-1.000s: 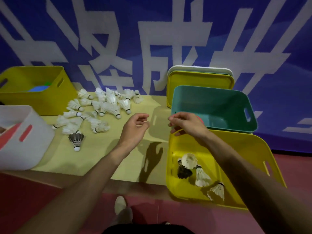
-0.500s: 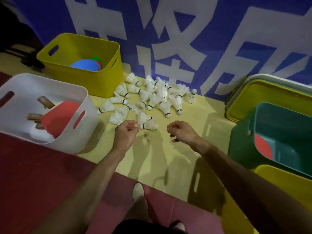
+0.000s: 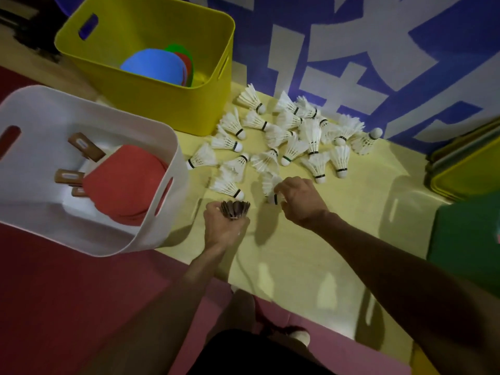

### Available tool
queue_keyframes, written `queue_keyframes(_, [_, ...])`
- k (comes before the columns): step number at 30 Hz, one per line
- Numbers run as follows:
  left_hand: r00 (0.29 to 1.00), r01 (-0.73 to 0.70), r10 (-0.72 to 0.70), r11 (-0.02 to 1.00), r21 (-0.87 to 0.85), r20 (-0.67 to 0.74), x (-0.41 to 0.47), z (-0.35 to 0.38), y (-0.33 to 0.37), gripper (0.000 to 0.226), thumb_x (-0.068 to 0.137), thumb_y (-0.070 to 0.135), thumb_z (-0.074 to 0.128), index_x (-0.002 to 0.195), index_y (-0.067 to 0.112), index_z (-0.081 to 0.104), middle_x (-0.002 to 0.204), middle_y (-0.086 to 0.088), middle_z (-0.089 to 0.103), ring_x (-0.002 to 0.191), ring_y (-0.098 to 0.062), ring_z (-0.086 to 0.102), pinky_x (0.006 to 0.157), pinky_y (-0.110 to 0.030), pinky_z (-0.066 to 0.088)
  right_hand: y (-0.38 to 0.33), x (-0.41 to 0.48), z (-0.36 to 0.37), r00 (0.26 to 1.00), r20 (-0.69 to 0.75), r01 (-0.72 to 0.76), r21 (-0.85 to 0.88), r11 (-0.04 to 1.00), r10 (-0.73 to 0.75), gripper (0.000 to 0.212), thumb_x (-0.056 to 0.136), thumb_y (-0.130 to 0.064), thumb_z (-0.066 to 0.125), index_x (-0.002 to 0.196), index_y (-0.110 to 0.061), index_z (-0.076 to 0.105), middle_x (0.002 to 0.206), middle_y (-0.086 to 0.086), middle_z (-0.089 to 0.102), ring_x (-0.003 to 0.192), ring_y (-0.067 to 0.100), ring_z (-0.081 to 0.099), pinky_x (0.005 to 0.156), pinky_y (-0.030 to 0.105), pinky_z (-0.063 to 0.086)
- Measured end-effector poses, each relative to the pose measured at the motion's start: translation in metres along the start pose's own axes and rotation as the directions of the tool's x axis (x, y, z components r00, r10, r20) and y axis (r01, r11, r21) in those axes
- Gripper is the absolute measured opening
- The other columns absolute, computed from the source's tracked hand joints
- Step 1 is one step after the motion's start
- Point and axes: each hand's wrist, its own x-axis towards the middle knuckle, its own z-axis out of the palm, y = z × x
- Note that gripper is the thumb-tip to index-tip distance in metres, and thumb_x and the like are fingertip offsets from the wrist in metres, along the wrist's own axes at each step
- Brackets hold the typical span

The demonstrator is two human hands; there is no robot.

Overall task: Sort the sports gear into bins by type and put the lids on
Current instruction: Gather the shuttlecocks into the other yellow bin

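Several white shuttlecocks (image 3: 286,136) lie in a heap on the yellow floor strip against the blue wall. My left hand (image 3: 223,228) grips a dark shuttlecock (image 3: 234,209), its feathers sticking out above my fingers. My right hand (image 3: 303,201) pinches a white shuttlecock (image 3: 270,186) at the near edge of the heap. A white bin (image 3: 151,147) at the left holds red table-tennis paddles (image 3: 124,185) with wooden handles. Behind it a yellow bin (image 3: 162,98) holds flat blue, red and green discs (image 3: 154,66).
A stack of lids (image 3: 465,171), yellow on top, leans at the right edge. Below it shows the corner of a green bin (image 3: 468,239). My shoes (image 3: 295,332) stand on the red and pink mat at the bottom.
My view swung left from the right-hand bins to the heap. My left hand picked up the dark shuttlecock and my right hand reached in and took hold of a white one.
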Motion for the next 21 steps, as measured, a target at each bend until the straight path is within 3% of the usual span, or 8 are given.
queue_keyframes(2, [1.000, 0.015, -0.015, 1.000, -0.010, 0.005, 0.006, 0.002, 0.001, 0.070, 0.058, 0.031, 0.083, 0.109, 0.019, 0.037, 0.106, -0.007, 0.060, 0.088, -0.018, 0.063, 0.069, -0.029, 0.052, -0.002, 0.007, 0.008, 0.990, 0.114, -0.069, -0.079, 0.994, 0.078, 0.046, 0.089, -0.016, 0.052, 0.134, -0.017, 0.044, 0.132, 0.007, 0.048, 0.122, 0.026, 0.042, 0.106, 0.038, 0.027])
queue_keyframes(5, [1.000, -0.011, 0.010, 0.997, 0.079, 0.010, 0.014, 0.005, 0.002, 0.064, 0.067, 0.028, 0.083, 0.112, 0.012, 0.040, 0.103, -0.006, 0.063, 0.090, -0.020, 0.062, 0.072, -0.027, 0.044, -0.002, 0.003, 0.018, 0.975, 0.156, -0.145, -0.107, 0.984, 0.160, 0.054, 0.088, -0.019, 0.055, 0.139, -0.020, 0.036, 0.136, 0.007, 0.044, 0.123, 0.026, 0.042, 0.103, 0.038, 0.030])
queue_keyframes(7, [0.999, -0.030, 0.024, 0.988, 0.150, 0.038, 0.015, 0.004, 0.002, 0.062, 0.067, 0.031, 0.083, 0.112, 0.013, 0.044, 0.104, -0.004, 0.063, 0.091, -0.021, 0.063, 0.073, -0.029, 0.047, 0.001, -0.005, 0.022, 0.961, 0.179, -0.201, -0.077, 0.976, 0.212, 0.060, 0.087, -0.021, 0.059, 0.141, -0.023, 0.033, 0.134, 0.006, 0.046, 0.121, 0.026, 0.044, 0.100, 0.039, 0.033])
queue_keyframes(11, [0.994, -0.053, 0.034, 0.981, 0.186, 0.103, 0.014, 0.007, -0.003, 0.038, 0.059, 0.044, 0.079, 0.078, 0.024, 0.054, 0.087, -0.006, 0.067, 0.072, -0.023, 0.068, 0.067, -0.041, 0.058, 0.002, -0.022, 0.028, 0.912, 0.210, -0.370, 0.047, 0.928, 0.352, 0.058, 0.087, -0.022, 0.059, 0.140, -0.019, 0.035, 0.128, 0.009, 0.048, 0.117, 0.029, 0.048, 0.094, 0.039, 0.040])
queue_keyframes(14, [0.991, -0.069, 0.045, 0.980, 0.184, 0.127, 0.016, 0.014, -0.018, 0.055, 0.048, 0.059, 0.072, 0.088, 0.023, 0.060, 0.093, -0.009, 0.064, 0.070, -0.020, 0.067, 0.066, -0.041, 0.060, 0.006, -0.031, 0.028, 0.858, 0.257, -0.491, 0.152, 0.858, 0.446, 0.051, 0.086, -0.024, 0.062, 0.131, -0.014, 0.043, 0.123, 0.013, 0.054, 0.111, 0.030, 0.052, 0.089, 0.038, 0.044])
queue_keyframes(17, [0.986, -0.090, 0.075, 0.991, 0.096, 0.151, -0.001, 0.010, -0.012, 0.037, 0.066, 0.034, 0.082, 0.092, 0.020, 0.059, 0.088, 0.000, 0.066, 0.073, -0.008, 0.064, 0.065, -0.013, 0.052, 0.013, -0.042, 0.023, 0.827, 0.306, -0.555, 0.311, 0.772, 0.472, 0.046, 0.087, -0.029, 0.063, 0.126, -0.010, 0.048, 0.121, 0.013, 0.059, 0.106, 0.028, 0.056, 0.081, 0.033, 0.046])
queue_keyframes(21, [0.979, -0.120, 0.119, 0.993, 0.000, 0.168, -0.020, 0.014, -0.006, 0.031, 0.075, 0.024, 0.079, 0.099, 0.017, 0.061, 0.094, -0.001, 0.070, 0.086, -0.015, 0.067, 0.071, -0.021, 0.050, 0.021, -0.062, 0.009, 0.822, 0.351, -0.570, 0.505, 0.648, 0.449, 0.049, 0.085, -0.031, 0.067, 0.128, -0.012, 0.050, 0.118, 0.009, 0.063, 0.094, 0.020, 0.057, 0.074, 0.027, 0.044])
